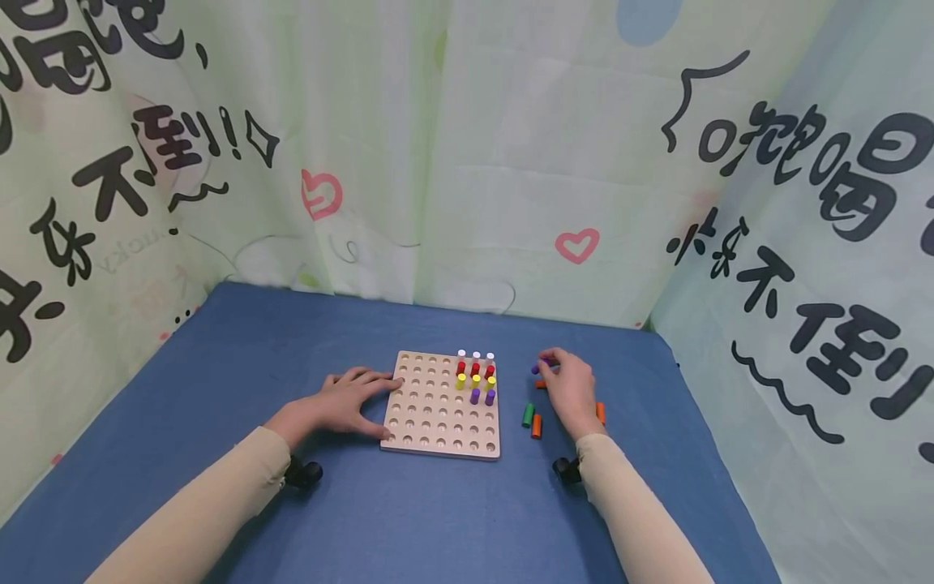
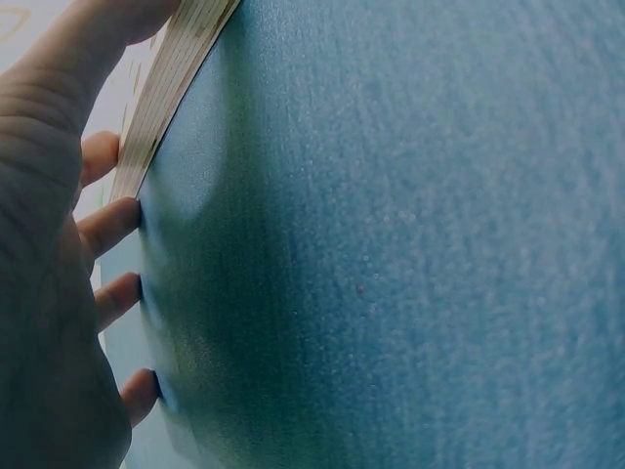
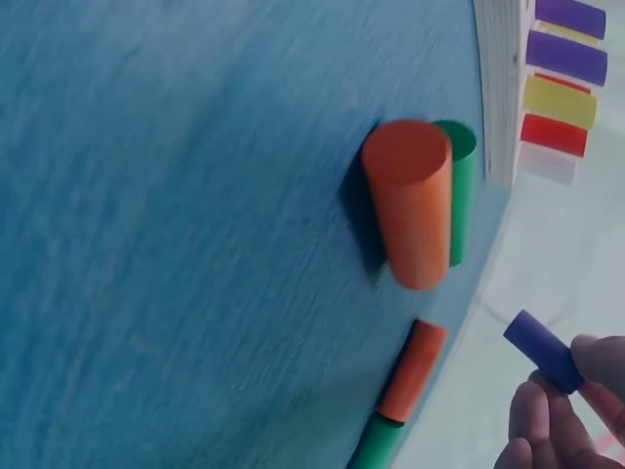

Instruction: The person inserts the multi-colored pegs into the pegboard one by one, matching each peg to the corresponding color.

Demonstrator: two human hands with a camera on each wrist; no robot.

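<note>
A square wooden pegboard (image 1: 430,422) with rows of holes lies on the blue cloth. Its right side bears white, red and yellow pegs in short rows, and two purple pegs (image 1: 482,397) below them. My left hand (image 1: 343,403) rests at the board's left edge, thumb and a finger touching it, the other fingers spread on the cloth. Right of the board, my right hand (image 1: 572,392) pinches a purple peg (image 3: 544,350) between thumb and fingers, apart from the board. In the left wrist view only the board's edge (image 2: 156,107) shows.
Near my right hand lie loose pegs: a green peg (image 1: 529,415) beside an orange peg (image 1: 536,426), and another orange peg (image 1: 600,412) to the right. The right wrist view also shows a green peg (image 3: 376,445) end to end with an orange one. Printed curtains (image 1: 481,162) enclose the table.
</note>
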